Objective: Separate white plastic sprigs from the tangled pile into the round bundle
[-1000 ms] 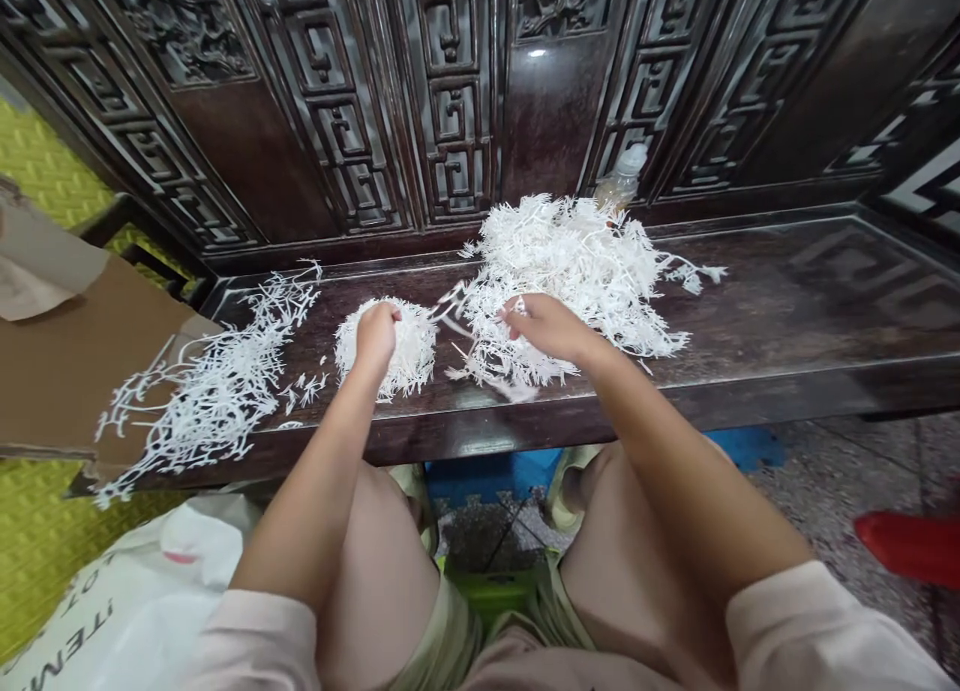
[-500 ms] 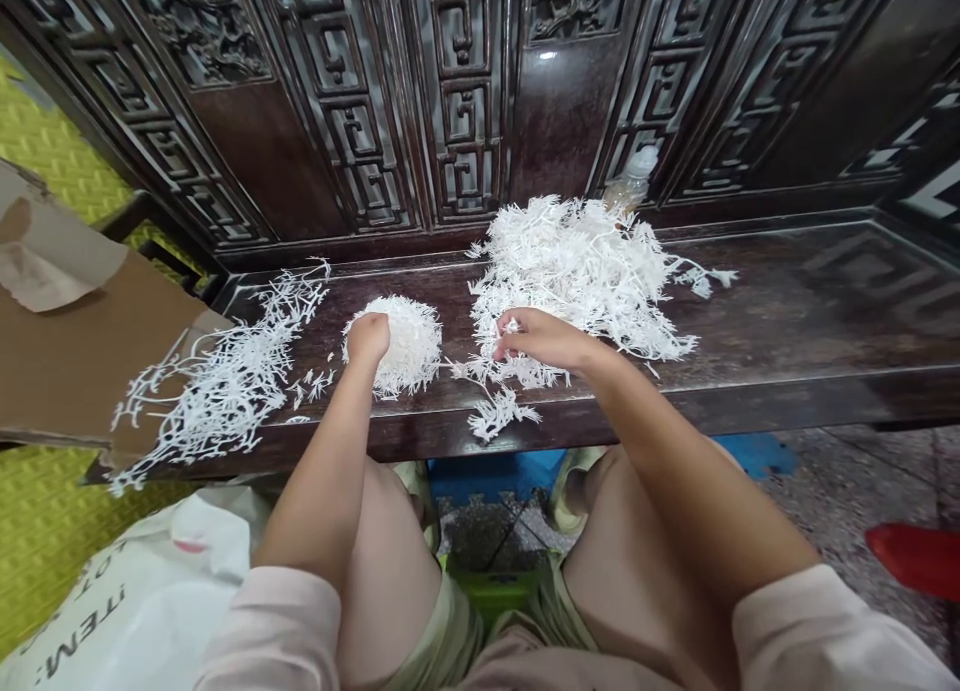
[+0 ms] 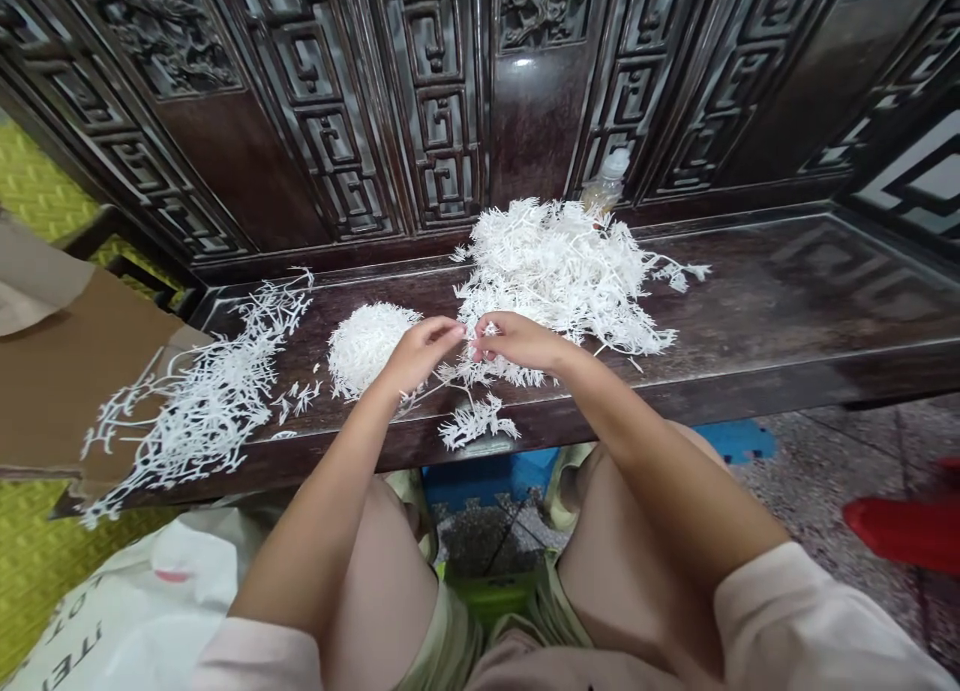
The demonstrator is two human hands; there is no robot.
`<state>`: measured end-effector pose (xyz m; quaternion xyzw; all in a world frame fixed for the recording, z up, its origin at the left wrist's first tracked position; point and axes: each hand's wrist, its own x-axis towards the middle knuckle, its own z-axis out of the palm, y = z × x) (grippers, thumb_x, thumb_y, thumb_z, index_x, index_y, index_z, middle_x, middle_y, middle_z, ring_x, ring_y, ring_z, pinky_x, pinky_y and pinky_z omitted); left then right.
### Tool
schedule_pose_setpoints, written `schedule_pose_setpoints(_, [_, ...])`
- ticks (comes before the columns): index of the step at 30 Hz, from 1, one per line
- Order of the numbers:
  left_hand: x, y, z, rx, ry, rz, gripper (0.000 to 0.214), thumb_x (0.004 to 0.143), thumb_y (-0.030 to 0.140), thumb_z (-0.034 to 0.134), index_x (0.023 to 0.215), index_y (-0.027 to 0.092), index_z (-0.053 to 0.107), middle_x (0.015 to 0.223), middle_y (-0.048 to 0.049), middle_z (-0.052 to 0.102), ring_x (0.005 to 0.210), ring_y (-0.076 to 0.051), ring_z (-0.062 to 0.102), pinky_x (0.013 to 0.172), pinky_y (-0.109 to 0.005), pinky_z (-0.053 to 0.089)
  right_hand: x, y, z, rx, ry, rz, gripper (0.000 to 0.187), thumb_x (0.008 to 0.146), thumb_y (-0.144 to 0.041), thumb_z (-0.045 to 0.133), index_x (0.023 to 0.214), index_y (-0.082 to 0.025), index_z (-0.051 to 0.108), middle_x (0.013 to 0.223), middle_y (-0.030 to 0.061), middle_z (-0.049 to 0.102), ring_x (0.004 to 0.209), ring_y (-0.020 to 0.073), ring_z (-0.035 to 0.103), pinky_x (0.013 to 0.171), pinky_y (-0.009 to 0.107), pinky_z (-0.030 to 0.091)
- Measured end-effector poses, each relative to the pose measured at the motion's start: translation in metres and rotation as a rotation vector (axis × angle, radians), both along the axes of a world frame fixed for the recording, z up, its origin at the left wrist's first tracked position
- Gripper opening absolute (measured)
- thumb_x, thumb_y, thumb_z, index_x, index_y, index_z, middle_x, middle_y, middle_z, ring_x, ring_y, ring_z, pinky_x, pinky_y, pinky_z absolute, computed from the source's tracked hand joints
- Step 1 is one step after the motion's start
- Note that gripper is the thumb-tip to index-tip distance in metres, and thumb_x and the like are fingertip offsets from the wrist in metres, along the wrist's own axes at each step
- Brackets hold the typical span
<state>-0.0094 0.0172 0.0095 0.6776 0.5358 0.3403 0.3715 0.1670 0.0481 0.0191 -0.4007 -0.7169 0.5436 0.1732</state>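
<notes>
Person's bare hands are working mid-bench: left hand (image 3: 420, 356) and right hand (image 3: 517, 341) are meeting between white ball (image 3: 366, 351) and big white pile (image 3: 559, 271), apparently so both can reach same spot. Right fingers (image 3: 487, 339) are pinching narrow on thin white strands (image 3: 459, 373); left fingers (image 3: 450, 329) are closing narrow just beside them, can't tell if holding anything. Dark wooden bench (image 3: 825, 291) is carrying 4 white lots: ball, pile, loose spread (image 3: 202, 401) at left, small clump (image 3: 476, 423) near front edge. Spread is lying partly on cardboard sheet (image 3: 67, 381), which seems placed to add room. 1 plastic bottle (image 3: 606, 183) is standing behind pile.
</notes>
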Motion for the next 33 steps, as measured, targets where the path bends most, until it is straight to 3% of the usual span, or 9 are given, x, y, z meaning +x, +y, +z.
schedule_pose_setpoints(3, [0.010, -0.009, 0.005, 0.052, 0.113, -0.089, 0.028, 0.075, 0.041, 0.044, 0.076, 0.018, 0.059, 0.080, -0.0027, 0.057, 0.078, -0.015, 0.050, 0.075, -0.029, 0.037, -0.001, -0.001, 0.000, 0.036, -0.025, 0.006, 0.011, 0.076, -0.028, 0.045, 0.076, -0.018, 0.049, 0.070, 0.0020, 0.062, 0.066, 0.0115, 0.054, 0.059, 0.023, 0.039])
schedule_pose_setpoints(7, [0.012, -0.013, 0.006, 0.071, 0.160, -0.102, 0.029, 0.078, 0.038, 0.040, 0.066, 0.016, 0.054, 0.069, -0.0008, 0.050, 0.070, -0.013, 0.046, 0.070, -0.027, 0.036, 0.000, -0.003, 0.003, 0.101, -0.067, 0.025, 0.009, 0.075, -0.026, 0.045, 0.078, -0.019, 0.050, 0.066, -0.0003, 0.059, 0.058, 0.0095, 0.051, 0.055, 0.022, 0.036])
schedule_pose_setpoints(15, [0.012, -0.014, 0.011, -0.078, -0.013, -0.162, 0.026, 0.076, 0.037, 0.040, 0.065, 0.015, 0.048, 0.062, 0.0014, 0.044, 0.063, -0.011, 0.041, 0.061, -0.023, 0.034, 0.003, -0.007, 0.018, 0.206, -0.114, 0.123, 0.017, 0.076, -0.029, 0.044, 0.077, -0.017, 0.055, 0.060, -0.0009, 0.057, 0.052, 0.0081, 0.046, 0.053, 0.022, 0.033])
schedule_pose_setpoints(21, [0.010, -0.010, 0.009, -0.167, -0.053, -0.135, 0.027, 0.074, 0.038, 0.041, 0.061, 0.016, 0.047, 0.062, 0.0013, 0.045, 0.062, -0.011, 0.041, 0.059, -0.023, 0.033, -0.003, -0.014, 0.014, 0.340, -0.117, 0.070, 0.016, 0.076, -0.023, 0.043, 0.074, -0.015, 0.057, 0.066, 0.0007, 0.062, 0.059, 0.0091, 0.049, 0.058, 0.022, 0.031])
schedule_pose_setpoints(25, [0.009, -0.008, 0.006, -0.193, -0.099, -0.083, 0.025, 0.072, 0.034, 0.042, 0.054, 0.017, 0.043, 0.057, 0.0019, 0.042, 0.058, -0.010, 0.040, 0.060, -0.024, 0.034, -0.005, -0.016, 0.014, 0.358, -0.161, 0.041, 0.015, 0.076, -0.022, 0.043, 0.074, -0.015, 0.056, 0.067, 0.0013, 0.062, 0.056, 0.0085, 0.046, 0.057, 0.022, 0.030])
schedule_pose_setpoints(29, [0.009, -0.009, 0.004, -0.292, -0.211, -0.070, 0.023, 0.070, 0.029, 0.040, 0.052, 0.017, 0.036, 0.055, 0.0019, 0.038, 0.059, -0.011, 0.039, 0.063, -0.025, 0.035, -0.004, -0.015, 0.020, 0.352, -0.153, 0.113, 0.015, 0.078, -0.023, 0.042, 0.076, -0.016, 0.055, 0.067, 0.0004, 0.060, 0.057, 0.0087, 0.045, 0.057, 0.022, 0.030])
schedule_pose_setpoints(33, [0.012, -0.008, 0.003, -0.385, -0.367, -0.111, 0.021, 0.068, 0.026, 0.042, 0.051, 0.017, 0.033, 0.055, 0.0024, 0.036, 0.060, -0.010, 0.041, 0.067, -0.025, 0.037, 0.000, -0.011, 0.020, 0.496, -0.181, 0.141, 0.013, 0.077, -0.024, 0.044, 0.075, -0.017, 0.055, 0.065, -0.0002, 0.055, 0.058, 0.0093, 0.043, 0.057, 0.022, 0.028])
